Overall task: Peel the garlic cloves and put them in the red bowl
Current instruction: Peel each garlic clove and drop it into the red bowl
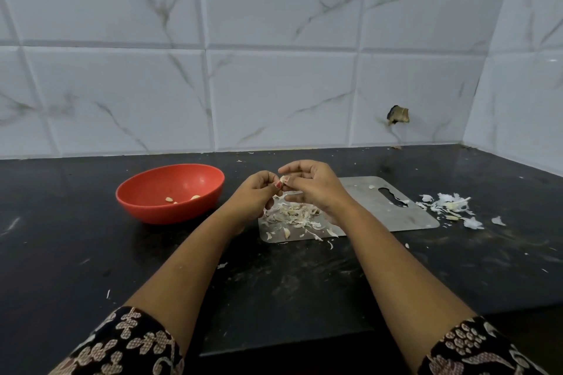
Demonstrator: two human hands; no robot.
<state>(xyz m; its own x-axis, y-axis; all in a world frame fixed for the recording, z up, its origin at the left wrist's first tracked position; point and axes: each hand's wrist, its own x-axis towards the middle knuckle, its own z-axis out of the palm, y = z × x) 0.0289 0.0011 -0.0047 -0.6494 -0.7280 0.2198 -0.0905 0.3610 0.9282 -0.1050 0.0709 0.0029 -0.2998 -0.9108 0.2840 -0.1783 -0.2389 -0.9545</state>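
A small pale garlic clove (pixel 285 180) is held up between both hands above the steel cutting board (pixel 374 210). My left hand (pixel 256 193) pinches it from the left with curled fingers. My right hand (pixel 313 184) pinches it from the right, fingertips on its skin. Below the hands a heap of garlic cloves and skins (pixel 294 216) lies on the board's left end. The red bowl (pixel 170 193) stands to the left on the black counter, with a few peeled cloves (pixel 182 199) inside.
A pile of white garlic skins (pixel 451 207) lies on the counter right of the board. The tiled wall (pixel 274 70) runs behind and turns forward at the right. Skin flakes are scattered on the dark counter (pixel 91 253).
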